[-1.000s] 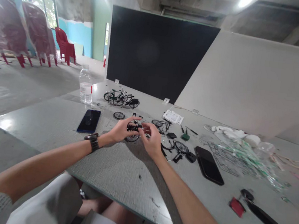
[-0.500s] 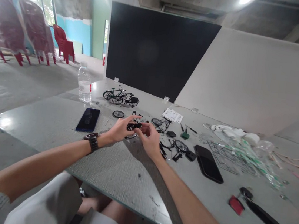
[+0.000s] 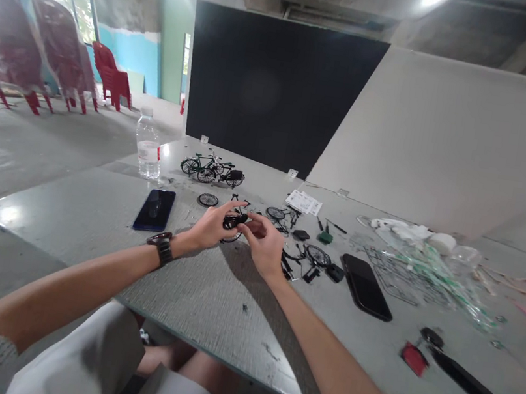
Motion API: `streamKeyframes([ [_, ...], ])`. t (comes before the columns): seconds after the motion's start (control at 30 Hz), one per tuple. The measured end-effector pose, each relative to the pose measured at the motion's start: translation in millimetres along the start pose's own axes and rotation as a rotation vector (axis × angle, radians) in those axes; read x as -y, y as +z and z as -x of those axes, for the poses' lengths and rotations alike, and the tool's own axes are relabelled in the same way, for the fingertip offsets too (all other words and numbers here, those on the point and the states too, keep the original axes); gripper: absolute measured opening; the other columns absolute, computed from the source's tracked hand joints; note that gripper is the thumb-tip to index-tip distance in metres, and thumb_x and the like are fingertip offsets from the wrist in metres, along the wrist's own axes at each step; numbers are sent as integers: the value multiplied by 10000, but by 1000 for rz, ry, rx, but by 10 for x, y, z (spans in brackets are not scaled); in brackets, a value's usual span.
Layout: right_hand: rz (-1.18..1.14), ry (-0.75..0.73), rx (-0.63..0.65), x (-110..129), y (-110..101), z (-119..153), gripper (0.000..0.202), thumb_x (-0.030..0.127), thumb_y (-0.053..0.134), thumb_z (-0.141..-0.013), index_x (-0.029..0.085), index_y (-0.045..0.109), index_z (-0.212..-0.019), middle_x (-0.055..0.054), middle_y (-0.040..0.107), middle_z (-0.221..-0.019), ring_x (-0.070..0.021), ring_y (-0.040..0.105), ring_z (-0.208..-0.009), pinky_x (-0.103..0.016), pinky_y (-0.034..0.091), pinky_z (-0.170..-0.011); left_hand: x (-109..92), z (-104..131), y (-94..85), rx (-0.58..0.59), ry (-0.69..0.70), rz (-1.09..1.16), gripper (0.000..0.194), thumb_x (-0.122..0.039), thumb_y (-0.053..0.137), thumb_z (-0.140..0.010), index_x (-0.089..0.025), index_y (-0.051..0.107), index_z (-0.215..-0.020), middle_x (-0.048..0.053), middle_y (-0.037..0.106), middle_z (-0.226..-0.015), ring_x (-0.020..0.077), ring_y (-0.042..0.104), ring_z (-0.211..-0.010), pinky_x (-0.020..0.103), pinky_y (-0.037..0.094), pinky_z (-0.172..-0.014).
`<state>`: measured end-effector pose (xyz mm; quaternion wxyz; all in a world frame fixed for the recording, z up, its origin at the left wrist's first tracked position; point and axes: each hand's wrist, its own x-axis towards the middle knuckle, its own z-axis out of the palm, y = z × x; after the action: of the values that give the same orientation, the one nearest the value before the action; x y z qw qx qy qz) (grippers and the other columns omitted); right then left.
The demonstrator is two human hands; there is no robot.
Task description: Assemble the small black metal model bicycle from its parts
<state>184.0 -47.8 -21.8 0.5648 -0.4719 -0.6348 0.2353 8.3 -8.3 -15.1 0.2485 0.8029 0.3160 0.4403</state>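
Note:
Both hands meet over the table around a partly built model bicycle, whose wheel shows below my fingers. My left hand is closed on its dark upper part, with the index finger stretched across the top. From the other side, my right hand pinches at the same dark part; fingers cover much of it. Beyond them a loose spoked wheel lies flat. Two assembled model bicycles stand farther back. To the right lie another model bicycle frame and bicycle parts with a wheel.
A phone and a water bottle are on the left. Another phone, clear plastic wrapping and a black-handled item with a red tag lie right. Instruction papers lie near the upright board.
My right hand's fingers have shifted slightly on the dark part. My left hand keeps its hold, and the view has moved very little.

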Motion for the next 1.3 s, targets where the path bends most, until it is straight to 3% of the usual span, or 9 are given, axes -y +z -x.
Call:
streamKeyframes([
  [0.2, -17, 5, -82, 6, -4, -21, 412, 490, 770, -793, 181, 655, -1041, -54, 722, -820, -209, 694, -750, -329, 564, -705, -1, -4, 10, -19, -9, 20, 590, -192, 704, -819, -233, 553, -1388, 35, 780, -1004, 206, 732, -1010, 300, 529, -902],
  [0.63, 144, -193, -214, -60, -36, -32, 240, 412, 700, -890, 211, 655, -1013, -52, 726, -868, -207, 702, -814, -352, 573, -787, -28, 1, 3, -8, -14, 27, 588, -220, 735, -799, -226, 574, -1365, 27, 777, -974, 208, 735, -986, 282, 529, -867],
  [0.93, 398, -458, -233, 25, -79, -16, 210, 394, 569, -995, 231, 642, -885, -48, 710, -860, -198, 670, -808, -344, 548, -781, -21, 11, 18, 62, -21, 81, 591, -227, 768, -772, -210, 594, -1337, 19, 783, -907, 191, 730, -886, 293, 528, -834],
  [1.03, 421, -466, -213, 33, -75, -13, 217, 400, 534, -1015, 233, 631, -916, -54, 707, -881, -198, 667, -821, -340, 542, -778, -19, -7, 15, 57, -69, 125, 582, -266, 778, -784, -206, 597, -1335, 25, 776, -900, 188, 724, -864, 301, 538, -826],
  [1.17, 441, -467, -213, -6, -137, -71, 233, 370, 440, -1052, 219, 615, -1029, -88, 704, -979, -209, 663, -907, -346, 528, -821, -5, -33, -6, 10, -119, 197, 532, -297, 765, -812, -205, 610, -1313, 64, 751, -1041, 205, 718, -957, 279, 565, -774],
  [1.3, 634, -394, -242, -110, -285, -181, 323, 347, 340, -1068, 193, 624, -1082, -129, 699, -1035, -256, 620, -1007, -399, 471, -899, 85, -52, -14, -38, -236, 321, 531, -304, 749, -832, -196, 590, -1327, 73, 734, -1005, 202, 726, -887, 282, 600, -705],
])
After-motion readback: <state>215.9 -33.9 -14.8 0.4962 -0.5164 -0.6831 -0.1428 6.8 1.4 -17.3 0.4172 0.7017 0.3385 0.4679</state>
